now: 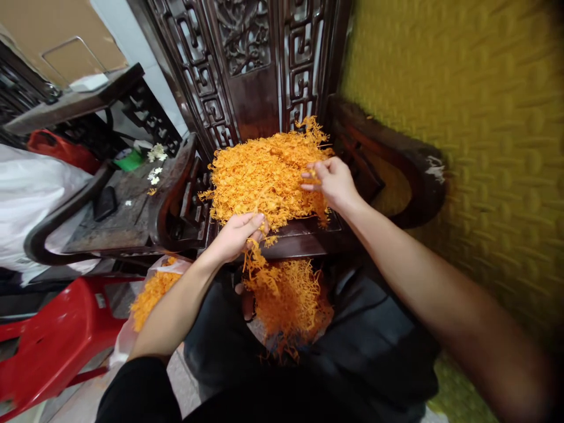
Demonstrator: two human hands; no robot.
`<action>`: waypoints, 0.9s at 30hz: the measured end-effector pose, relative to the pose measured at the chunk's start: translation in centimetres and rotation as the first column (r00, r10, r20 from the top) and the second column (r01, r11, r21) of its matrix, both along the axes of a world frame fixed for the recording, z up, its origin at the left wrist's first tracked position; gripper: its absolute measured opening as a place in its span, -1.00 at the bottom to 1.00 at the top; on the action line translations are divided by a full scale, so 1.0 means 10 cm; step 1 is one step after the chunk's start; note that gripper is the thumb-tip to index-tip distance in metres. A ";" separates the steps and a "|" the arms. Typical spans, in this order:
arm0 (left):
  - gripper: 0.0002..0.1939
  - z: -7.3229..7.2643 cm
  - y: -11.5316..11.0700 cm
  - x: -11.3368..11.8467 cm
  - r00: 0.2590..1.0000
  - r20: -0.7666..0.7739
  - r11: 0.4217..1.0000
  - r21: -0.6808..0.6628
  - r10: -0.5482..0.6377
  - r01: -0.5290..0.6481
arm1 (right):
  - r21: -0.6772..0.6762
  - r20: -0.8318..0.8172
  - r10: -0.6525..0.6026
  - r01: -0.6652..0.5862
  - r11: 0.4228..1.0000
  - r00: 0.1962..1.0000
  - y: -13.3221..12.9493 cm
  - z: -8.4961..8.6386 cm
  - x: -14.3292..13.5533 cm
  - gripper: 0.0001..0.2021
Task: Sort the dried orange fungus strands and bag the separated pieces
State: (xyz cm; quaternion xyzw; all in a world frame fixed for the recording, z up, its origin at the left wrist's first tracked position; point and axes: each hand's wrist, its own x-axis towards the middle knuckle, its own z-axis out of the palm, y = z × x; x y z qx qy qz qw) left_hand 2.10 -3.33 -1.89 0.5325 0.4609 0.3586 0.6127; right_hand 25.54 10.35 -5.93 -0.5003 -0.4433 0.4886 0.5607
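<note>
A large heap of small orange branching pieces (251, 170), which look like plastic, covers the seat of a dark carved wooden chair (255, 106). At the heap's near edge, my left hand (244, 235) is closed on a strand of orange pieces (253, 255) that hangs below the fingers. My right hand (337, 183) is over the heap's right side, with thumb and fingers bent together around a small orange piece (313, 174). Its exact shape is too small to make out. Below the seat edge, between my knees, is a second mass of orange stringy pieces (291, 294).
To the left, a white bag (154, 276) holds more orange pieces beside a red plastic chair (66, 329). A dark wooden side table (118, 229) bears a phone-like black object (104, 204) and white flower pieces (155, 174). A yellow textured surface (462, 117) rises at the right.
</note>
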 end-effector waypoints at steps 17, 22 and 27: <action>-0.47 0.01 -0.08 -0.10 0.951 -0.310 0.970 0.228 -0.008 0.082 | 0.127 0.146 0.014 -0.033 0.991 0.989 -0.10 0.00 0.15 -0.66; -0.64 -0.07 -0.04 -0.16 0.561 -0.828 0.815 0.336 0.016 0.473 | 0.079 0.050 0.379 -0.382 0.921 0.924 -0.31 0.13 0.19 -0.63; -0.74 -0.17 -0.08 -0.05 0.262 -0.964 0.727 0.202 0.032 0.656 | 0.012 0.505 0.596 -0.695 0.719 0.625 -0.65 0.19 -0.05 -0.61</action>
